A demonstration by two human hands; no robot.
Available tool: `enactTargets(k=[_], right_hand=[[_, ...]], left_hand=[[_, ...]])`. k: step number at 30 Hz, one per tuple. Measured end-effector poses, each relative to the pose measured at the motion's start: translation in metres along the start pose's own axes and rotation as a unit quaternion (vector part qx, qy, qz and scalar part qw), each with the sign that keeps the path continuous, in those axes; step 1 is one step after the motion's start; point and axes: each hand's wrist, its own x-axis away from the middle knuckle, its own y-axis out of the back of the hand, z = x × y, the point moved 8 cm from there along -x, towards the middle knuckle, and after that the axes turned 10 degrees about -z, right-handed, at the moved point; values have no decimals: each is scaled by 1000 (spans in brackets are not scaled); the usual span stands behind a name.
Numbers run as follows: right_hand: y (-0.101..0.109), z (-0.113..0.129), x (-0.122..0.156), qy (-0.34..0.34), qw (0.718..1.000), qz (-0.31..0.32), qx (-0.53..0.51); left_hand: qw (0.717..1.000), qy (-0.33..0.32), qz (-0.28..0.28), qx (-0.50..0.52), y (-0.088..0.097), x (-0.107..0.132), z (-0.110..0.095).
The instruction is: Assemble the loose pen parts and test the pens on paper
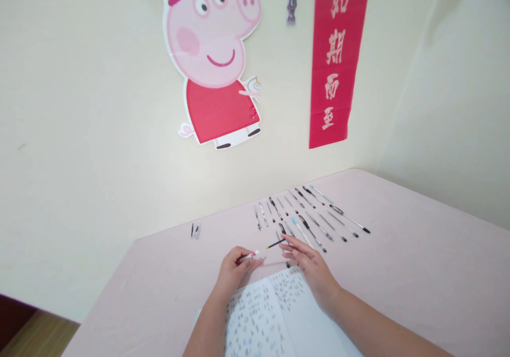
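Note:
My left hand [235, 270] is curled around a pale pen barrel [247, 256] with a reddish tip, held just above an open notebook [274, 314] full of handwriting. My right hand [308, 264] pinches a thin dark refill with a yellow end [275, 244], which points left towards the barrel. The two parts are a short gap apart. Both hands hover over the pink table [418, 272] near the notebook's top edge.
A row of several pens [314, 216] lies spread on the table beyond my hands. A small dark pen cap [195, 231] lies alone to the left. A cartoon pig sticker [215, 59] and a red banner [337, 59] hang on the wall.

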Motion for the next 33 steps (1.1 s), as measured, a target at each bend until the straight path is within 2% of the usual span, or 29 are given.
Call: enactTargets(k=[10, 15, 24, 28, 33], right_hand=[[-11, 8, 5, 51, 998, 30, 17], [-23, 12, 11, 65, 993, 94, 41], [-37, 9, 19, 74, 975, 180, 108], [-39, 9, 20, 86, 969, 201, 111], [-38, 5, 19, 90, 967, 212, 113]], left_hand=[[1000, 6, 15, -12, -2, 3, -6], [1000, -2, 28, -11, -5, 4, -12], [998, -50, 43, -15, -11, 6, -17], [994, -81, 57, -35, -15, 8, -20], [992, -87, 62, -65, -17, 10, -24]])
